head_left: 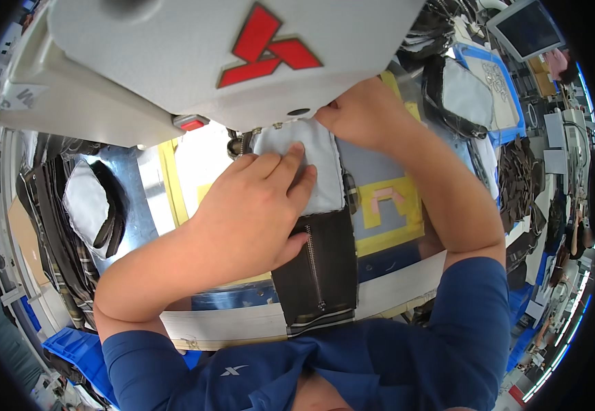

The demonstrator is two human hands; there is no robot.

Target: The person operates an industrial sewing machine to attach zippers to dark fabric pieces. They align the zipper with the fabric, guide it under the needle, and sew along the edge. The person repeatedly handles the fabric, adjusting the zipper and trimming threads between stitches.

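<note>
A dark fabric piece point(331, 257) with a metal zipper hangs over the table's front edge toward me. On its far part lies a light grey fabric panel point(325, 181), reaching under the sewing machine head point(167, 68). My left hand point(249, 202) rests on this panel, fingers stretched out and pressing it flat. At the panel's far right corner, close against the machine head, is my right hand point(362, 116), with its fingers curled closed. The machine head hides those fingertips, so what they grip cannot be made out.
Dark pieces with pale panels lie at the left point(88, 205) and upper right point(465, 96). A blue-rimmed tray point(520, 109) stands at the far right, near a monitor point(527, 31). Yellow tape point(386, 236) marks the work plate. A blue bin point(81, 349) sits lower left.
</note>
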